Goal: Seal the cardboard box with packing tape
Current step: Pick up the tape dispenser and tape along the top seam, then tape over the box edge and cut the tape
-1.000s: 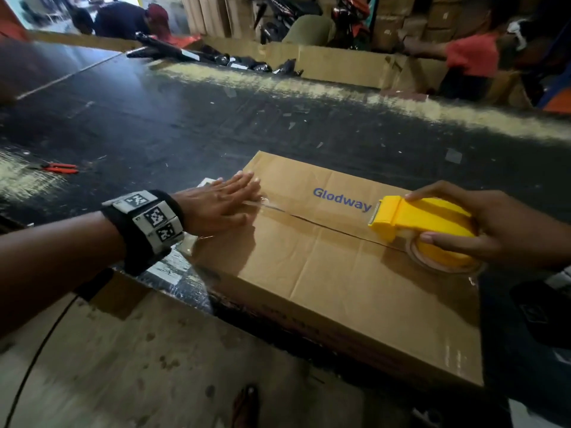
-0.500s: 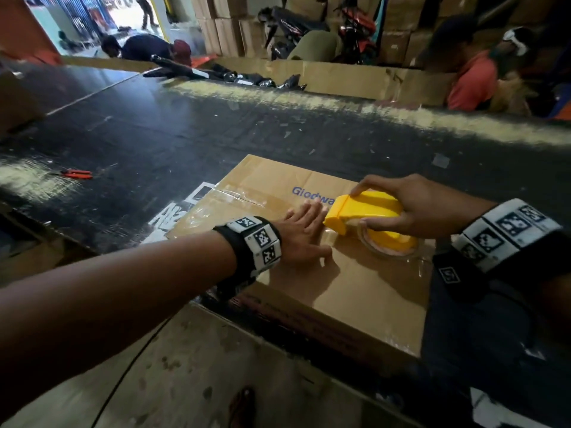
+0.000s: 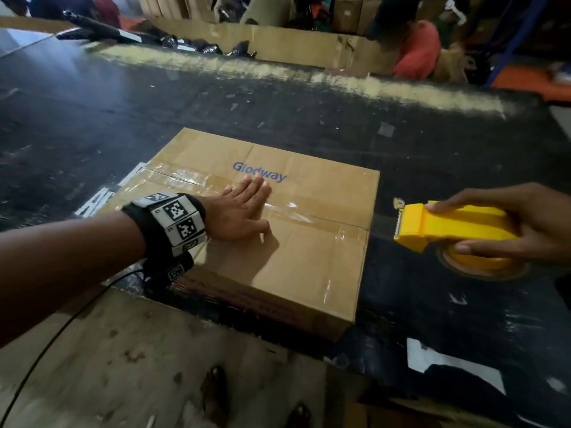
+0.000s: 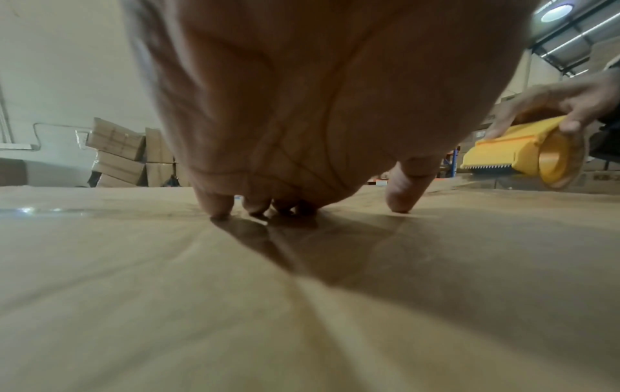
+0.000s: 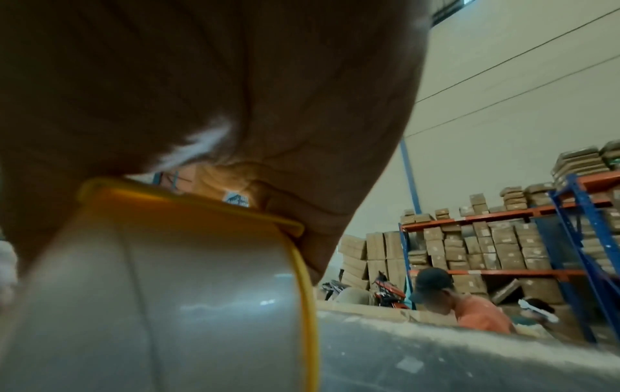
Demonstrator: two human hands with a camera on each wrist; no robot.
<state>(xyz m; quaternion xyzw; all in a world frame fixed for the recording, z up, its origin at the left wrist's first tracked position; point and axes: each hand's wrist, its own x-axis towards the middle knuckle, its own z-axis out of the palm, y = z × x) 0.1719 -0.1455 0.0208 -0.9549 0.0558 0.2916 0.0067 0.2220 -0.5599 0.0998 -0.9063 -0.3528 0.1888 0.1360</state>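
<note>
A flat brown cardboard box (image 3: 278,267) printed "Glodway" lies on the black table (image 3: 278,103). Clear packing tape (image 3: 290,208) runs along its centre seam from the left edge to the right edge. My left hand (image 3: 244,208) lies flat with straight fingers on the taped seam near the box's middle; in the left wrist view its fingertips (image 4: 218,207) press the cardboard (image 4: 302,305). My right hand (image 3: 506,220) grips a yellow tape dispenser (image 3: 445,230), held off the box's right edge above the table, serrated blade toward the box. The tape roll (image 5: 161,305) fills the right wrist view.
The box sits at the table's near edge, with a worn cardboard sheet (image 3: 154,366) below. White paper scraps (image 3: 448,366) lie on the table at right. A person in an orange shirt (image 3: 417,47) sits beyond the far edge, among stacked boxes and shelving (image 5: 503,238).
My right hand pulled the dispenser rightward along the seam and off the box's right edge, leaving tape laid across the whole top. My left hand slid right along the taped seam.
</note>
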